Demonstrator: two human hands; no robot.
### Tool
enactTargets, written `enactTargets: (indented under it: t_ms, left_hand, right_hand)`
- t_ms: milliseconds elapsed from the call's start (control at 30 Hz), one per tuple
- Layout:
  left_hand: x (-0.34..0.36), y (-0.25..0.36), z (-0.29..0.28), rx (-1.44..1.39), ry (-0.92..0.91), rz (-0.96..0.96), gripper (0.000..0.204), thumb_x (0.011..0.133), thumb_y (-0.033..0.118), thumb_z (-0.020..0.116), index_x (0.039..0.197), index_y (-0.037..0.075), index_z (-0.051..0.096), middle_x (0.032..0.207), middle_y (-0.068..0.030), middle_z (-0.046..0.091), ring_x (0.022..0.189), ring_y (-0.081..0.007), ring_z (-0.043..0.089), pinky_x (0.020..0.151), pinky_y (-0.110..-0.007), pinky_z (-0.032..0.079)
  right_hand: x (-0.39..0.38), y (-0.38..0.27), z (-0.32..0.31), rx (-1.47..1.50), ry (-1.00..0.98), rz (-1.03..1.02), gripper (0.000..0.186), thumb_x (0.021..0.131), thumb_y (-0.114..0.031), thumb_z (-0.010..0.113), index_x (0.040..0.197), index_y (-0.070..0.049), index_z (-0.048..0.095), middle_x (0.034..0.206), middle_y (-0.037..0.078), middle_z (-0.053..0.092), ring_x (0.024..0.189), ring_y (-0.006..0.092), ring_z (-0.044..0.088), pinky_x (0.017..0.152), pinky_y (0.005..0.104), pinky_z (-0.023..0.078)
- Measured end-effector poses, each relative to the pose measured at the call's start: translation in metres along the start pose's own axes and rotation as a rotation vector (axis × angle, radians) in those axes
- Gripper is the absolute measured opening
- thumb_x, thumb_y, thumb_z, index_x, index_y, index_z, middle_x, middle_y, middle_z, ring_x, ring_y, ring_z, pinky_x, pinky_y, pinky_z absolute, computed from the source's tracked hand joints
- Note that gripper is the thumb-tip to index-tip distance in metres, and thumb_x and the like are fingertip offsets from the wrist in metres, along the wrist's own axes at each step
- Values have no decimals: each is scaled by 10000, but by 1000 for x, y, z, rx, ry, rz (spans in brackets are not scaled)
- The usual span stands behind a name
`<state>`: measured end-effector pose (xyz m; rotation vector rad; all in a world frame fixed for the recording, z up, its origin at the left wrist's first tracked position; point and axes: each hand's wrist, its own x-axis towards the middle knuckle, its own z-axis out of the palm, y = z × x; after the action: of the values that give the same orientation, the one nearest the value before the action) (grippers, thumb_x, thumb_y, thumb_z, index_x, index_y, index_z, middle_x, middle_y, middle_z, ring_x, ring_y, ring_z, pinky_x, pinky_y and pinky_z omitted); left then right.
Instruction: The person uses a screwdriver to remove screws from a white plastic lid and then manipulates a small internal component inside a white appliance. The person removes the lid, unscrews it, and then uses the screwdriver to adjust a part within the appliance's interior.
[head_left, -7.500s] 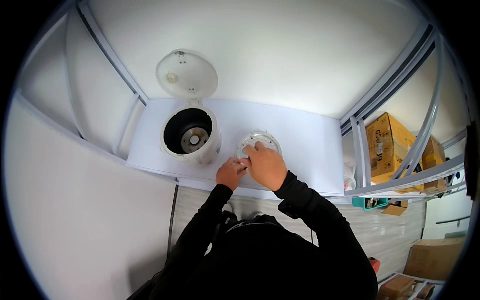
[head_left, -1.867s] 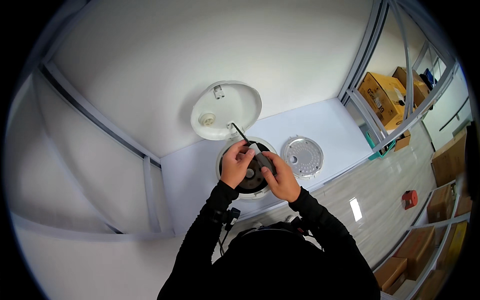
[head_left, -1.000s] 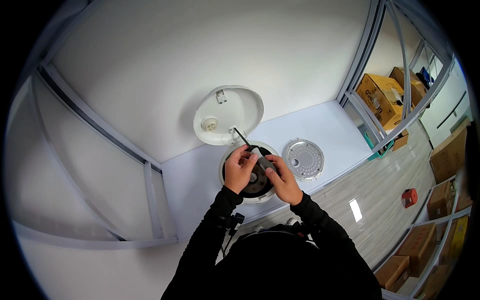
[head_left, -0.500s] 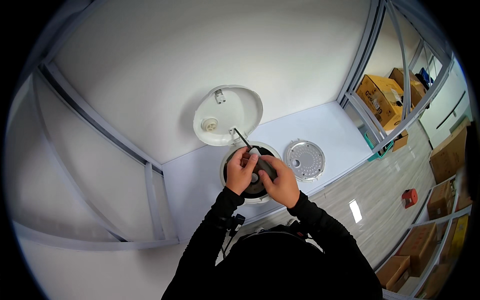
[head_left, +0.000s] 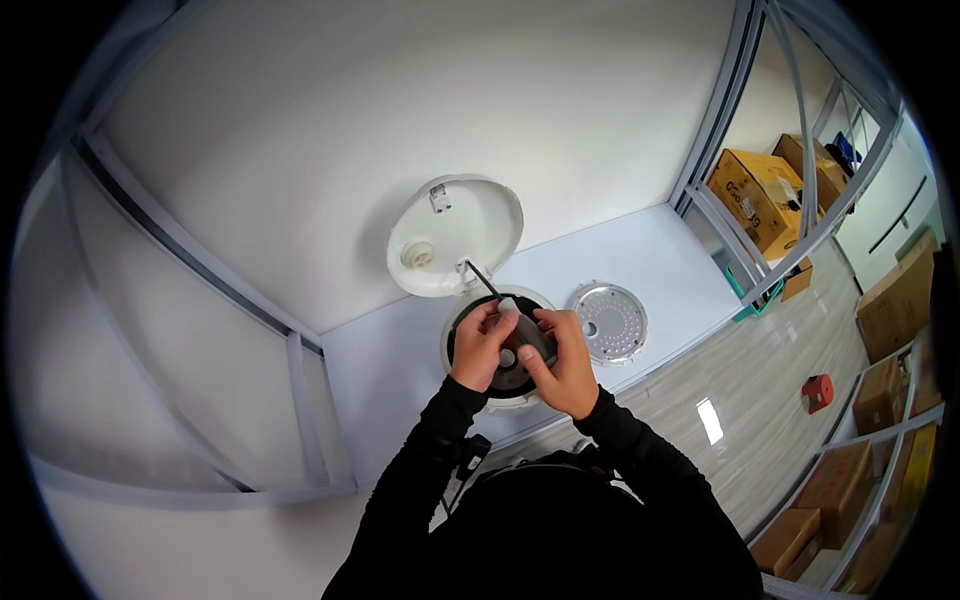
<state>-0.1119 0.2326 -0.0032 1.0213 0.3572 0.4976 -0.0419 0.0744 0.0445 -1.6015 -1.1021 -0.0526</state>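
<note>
A rice cooker (head_left: 544,297) stands on the table with its white lid (head_left: 462,222) swung up, the bare inner side toward me. A screwdriver (head_left: 530,333) with a dark grey handle and a pale collar slants up to the left, its dark shaft reaching the lid's lower edge near the hinge. My left hand (head_left: 480,342) pinches the screwdriver around its collar. Around the handle's rear part, my right hand (head_left: 566,366) is closed, thumb on the near side. Both hands are over the cooker's dark inside and hide part of it. The tip's exact contact is too small to make out.
A round perforated metal inner lid (head_left: 616,330) lies on the white table (head_left: 690,262), right of the cooker. A black cable connector (head_left: 473,452) hangs by the near edge. Grey frame posts bound the table. Cardboard boxes (head_left: 755,200) and a red object (head_left: 818,393) are off to the right.
My right hand's fingers have shifted on the screwdriver's handle, leaving more of it showing. The left hand stays at the collar, and the shaft still reaches the lid's lower edge.
</note>
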Motion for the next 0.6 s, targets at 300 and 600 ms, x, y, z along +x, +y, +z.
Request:
enactTargets:
  t_ms: [300,600]
  left_hand:
    - [-3,19,16,-160,-5,-144,334,1023,176,681,1311,17,622,1096,-19,691,950,-124,684,823,-272,562]
    - [-3,22,19,-182,-21,-125,342,1050,184,636,1350,24,599,1107,-40,678,986,-151,684,852,-320,573]
  right_hand:
    - [0,15,-12,193,-66,127,448,919,-105,718,1325,-44,540,1176,150,593,1010,230,603,820,356,513]
    - [0,3,-14,90,-49,134,455,906,-87,734,1319,-19,554,1208,183,615,1094,273,623,885,385,519]
